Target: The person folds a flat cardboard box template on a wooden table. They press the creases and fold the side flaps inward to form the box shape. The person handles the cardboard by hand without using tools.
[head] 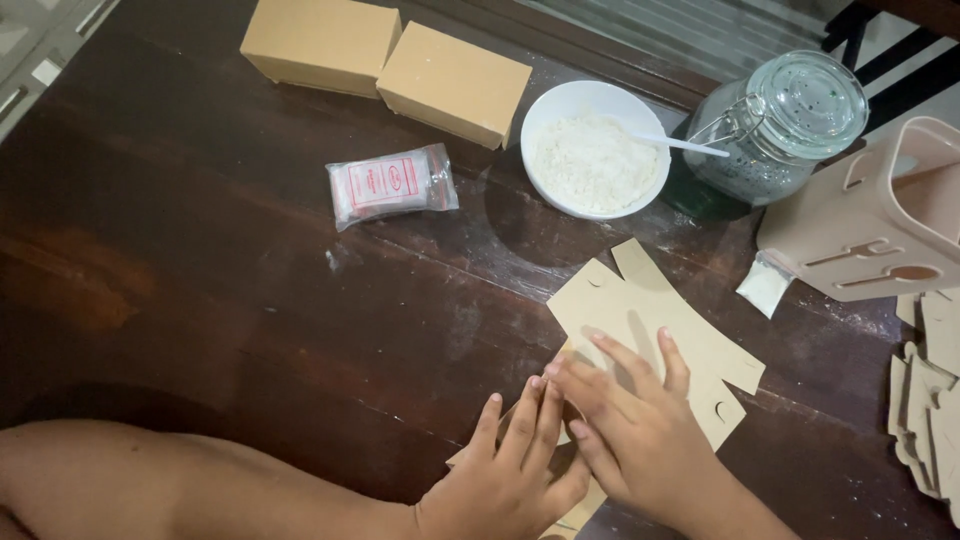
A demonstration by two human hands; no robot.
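Both hands lay flat and unclenched, my left hand (505, 470) beside my right hand (630, 425), pressing the flat cardboard box blank (655, 320) onto the desk (250, 300); firm, even pressure along the fold seemed best.

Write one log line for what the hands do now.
left hand: pressing flat cardboard cutout | right hand: flat on it | nearby: bowl of white powder

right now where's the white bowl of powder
In the head view the white bowl sits at the far middle of the dark table, between the cardboard box on its left and the glass jar on its right.
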